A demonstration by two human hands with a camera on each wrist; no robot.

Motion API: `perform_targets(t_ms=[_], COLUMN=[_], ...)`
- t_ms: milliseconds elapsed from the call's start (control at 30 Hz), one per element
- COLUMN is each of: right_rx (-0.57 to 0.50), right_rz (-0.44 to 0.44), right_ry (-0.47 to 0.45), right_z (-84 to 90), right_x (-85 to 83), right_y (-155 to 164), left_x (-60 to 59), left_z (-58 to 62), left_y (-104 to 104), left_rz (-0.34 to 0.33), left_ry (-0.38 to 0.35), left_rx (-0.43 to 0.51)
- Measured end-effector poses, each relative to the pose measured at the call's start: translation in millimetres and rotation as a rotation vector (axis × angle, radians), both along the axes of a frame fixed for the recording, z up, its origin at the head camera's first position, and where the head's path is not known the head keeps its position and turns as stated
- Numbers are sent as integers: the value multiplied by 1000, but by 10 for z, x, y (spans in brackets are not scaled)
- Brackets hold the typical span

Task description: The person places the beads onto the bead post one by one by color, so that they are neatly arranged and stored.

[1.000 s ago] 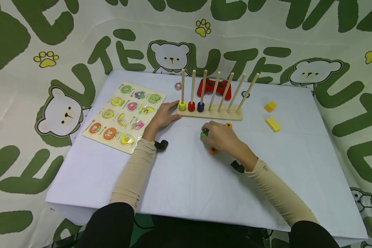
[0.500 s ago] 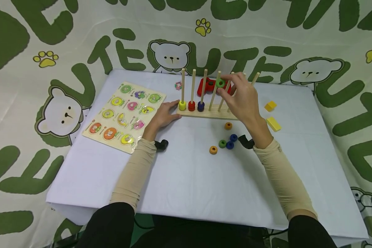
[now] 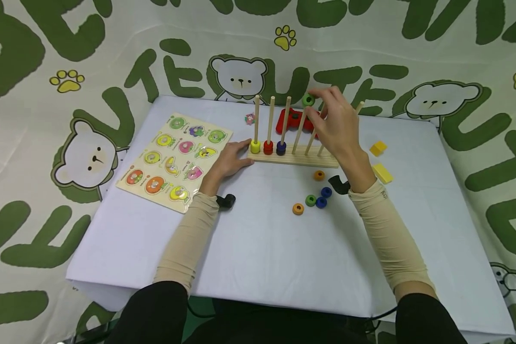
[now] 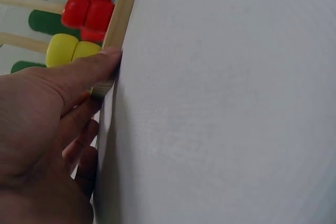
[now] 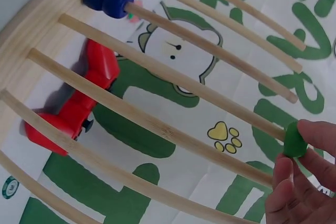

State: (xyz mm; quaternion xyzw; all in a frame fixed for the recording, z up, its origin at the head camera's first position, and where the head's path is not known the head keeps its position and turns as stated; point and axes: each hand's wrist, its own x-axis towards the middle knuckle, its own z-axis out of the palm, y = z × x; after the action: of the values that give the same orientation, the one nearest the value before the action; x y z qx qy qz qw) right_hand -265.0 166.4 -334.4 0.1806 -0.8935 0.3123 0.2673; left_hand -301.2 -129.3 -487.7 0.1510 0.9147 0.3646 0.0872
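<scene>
My right hand (image 3: 338,122) pinches a green bead (image 3: 308,100) between thumb and fingertips. In the right wrist view the green bead (image 5: 295,140) is at the tip of the fourth peg (image 5: 173,77). My left hand (image 3: 230,159) grips the left end of the wooden peg rack (image 3: 292,159), thumb along the front edge and fingers behind, as the left wrist view confirms. Yellow beads (image 3: 255,146), red beads (image 3: 268,147) and dark blue beads (image 3: 281,148) sit low on the first three pegs. The other pegs carry no beads in view; my right hand partly hides some.
Loose on the cloth lie orange beads (image 3: 298,209), a green bead (image 3: 310,200) and blue beads (image 3: 321,203). A red game controller (image 3: 288,122) is behind the rack. Yellow blocks (image 3: 382,173) are at right, a fruit puzzle board (image 3: 176,162) at left.
My right hand picked up the green bead from the table, carried it up to the rack and raised it to the fourth peg's tip. The left hand stays on the rack's end.
</scene>
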Motion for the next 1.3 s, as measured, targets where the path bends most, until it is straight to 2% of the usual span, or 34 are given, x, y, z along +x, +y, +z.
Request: perform_targets(t_ms=[167,400,533,767,900,1000,1100,1300], right_rx=[7,51,59,27,-6,1,68,352], right_rz=[-15,-43,-46,-42,-43,-26,-1,79], right_ry=[-20,-121,-144,-92,-30,-28,-125,-485], right_z=[3,-29,-55,-90,-164,-262,-377,-659], right_x=[-14,-19,-19,42,184,342,497,781], right_y=[-1,-10,-20,15,73,132,194,335], left_x=[9,20,34,15,11,10,15,19], left_z=[12,-9,-8,1,26,34,38,40], left_y=[-9,1,-1,-9,6,13,8,2], left_rz=[-5,0,14,7,8,7,11,15], left_ry=[6,-4,-14,-11,-19,-23,-29,-40], left_rx=[11,-5,-10,-10,-11,-19,-26,-15])
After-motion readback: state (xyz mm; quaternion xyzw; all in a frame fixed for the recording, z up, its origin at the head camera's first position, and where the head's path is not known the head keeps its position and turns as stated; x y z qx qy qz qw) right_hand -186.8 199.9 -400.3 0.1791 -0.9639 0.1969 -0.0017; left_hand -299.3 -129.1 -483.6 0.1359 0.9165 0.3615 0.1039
